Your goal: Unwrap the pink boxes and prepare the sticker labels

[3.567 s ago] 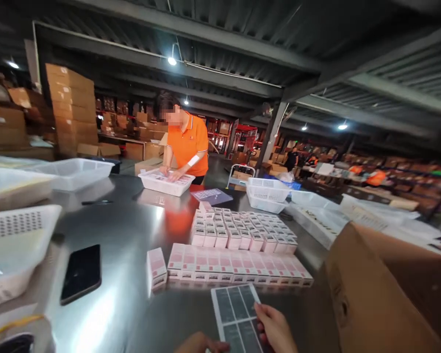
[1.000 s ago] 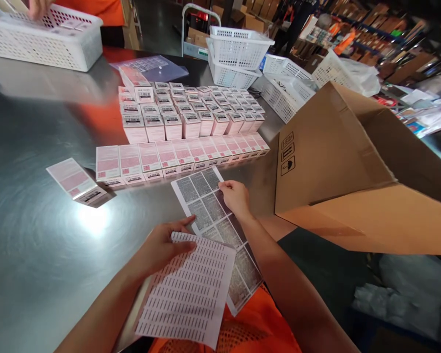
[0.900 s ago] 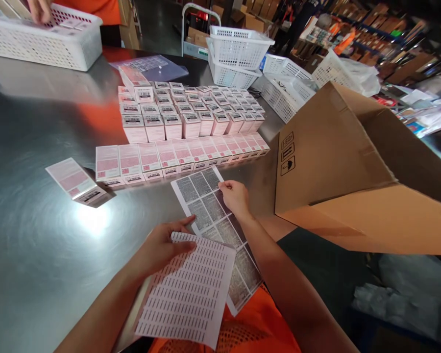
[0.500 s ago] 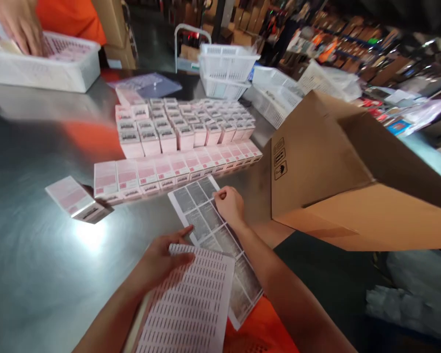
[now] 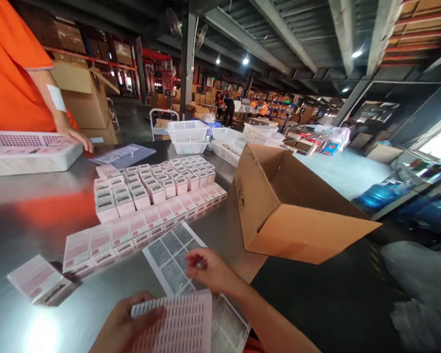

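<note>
My left hand (image 5: 127, 321) grips a pad of white sheets (image 5: 182, 321) printed with rows of short dark marks, thumb on top. Partly under that pad lies a larger sheet of grey printed labels (image 5: 172, 252) in a white grid. Over this label sheet is my right hand (image 5: 208, 269), its fingers curled together; whether something small sits in them I cannot make out. Beyond the sheet runs a row of small pink-and-white boxes (image 5: 147, 223), with a block of upright boxes (image 5: 150, 184) behind it. One single box (image 5: 38, 279) lies apart at the left.
An open cardboard carton (image 5: 260, 211) stands on the right side of the metal table (image 5: 110, 289). White plastic baskets (image 5: 187, 135) are at the back. Across the table, a co-worker's hand (image 5: 75, 135) rests at a white basket (image 5: 33, 162). Plastic bags (image 5: 415, 279) lie low at right.
The view has tilted up, showing more of the warehouse. My right hand's fingers have shifted over the label sheet. The co-worker's hand has moved from inside the basket to its edge.
</note>
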`<action>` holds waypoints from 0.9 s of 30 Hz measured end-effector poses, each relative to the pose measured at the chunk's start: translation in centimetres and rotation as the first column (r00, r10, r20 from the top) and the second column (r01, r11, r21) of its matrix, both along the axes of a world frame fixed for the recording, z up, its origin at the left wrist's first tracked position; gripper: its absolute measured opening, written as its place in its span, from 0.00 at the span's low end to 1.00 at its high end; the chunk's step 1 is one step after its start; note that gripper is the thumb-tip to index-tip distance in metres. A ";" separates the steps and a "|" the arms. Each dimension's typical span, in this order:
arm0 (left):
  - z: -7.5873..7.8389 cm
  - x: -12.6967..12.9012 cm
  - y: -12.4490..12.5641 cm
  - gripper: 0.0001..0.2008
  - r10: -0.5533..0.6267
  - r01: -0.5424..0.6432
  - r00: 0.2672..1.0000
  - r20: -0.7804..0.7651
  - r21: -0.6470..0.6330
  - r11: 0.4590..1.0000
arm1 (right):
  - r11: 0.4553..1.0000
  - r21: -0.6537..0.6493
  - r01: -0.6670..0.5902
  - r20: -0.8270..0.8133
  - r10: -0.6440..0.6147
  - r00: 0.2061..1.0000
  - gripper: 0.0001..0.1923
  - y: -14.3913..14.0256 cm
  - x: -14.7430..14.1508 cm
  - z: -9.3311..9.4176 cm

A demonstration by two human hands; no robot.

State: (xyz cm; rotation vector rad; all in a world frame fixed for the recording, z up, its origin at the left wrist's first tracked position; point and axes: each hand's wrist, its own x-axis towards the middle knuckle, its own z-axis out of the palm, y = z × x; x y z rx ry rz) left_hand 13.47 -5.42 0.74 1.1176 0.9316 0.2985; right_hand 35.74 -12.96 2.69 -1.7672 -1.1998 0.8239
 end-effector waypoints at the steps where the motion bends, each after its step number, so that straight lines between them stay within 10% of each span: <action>1: 0.6 -0.2 0.1 0.19 0.012 -0.005 0.998 -0.060 0.106 0.994 | 0.994 0.019 -0.105 -0.010 0.105 0.994 0.12 -1.2 -0.5 0.4; 7: 1.7 -0.1 0.9 0.17 -0.052 0.065 0.993 -0.108 0.126 0.990 | 0.974 0.035 -0.223 0.293 0.204 0.934 0.10 -3.2 -1.6 1.7; 27: 1.3 0.1 0.3 0.11 0.055 -0.039 0.987 -0.149 0.109 0.993 | 0.962 -0.108 -0.251 0.426 0.273 0.862 0.13 -4.4 -1.0 0.2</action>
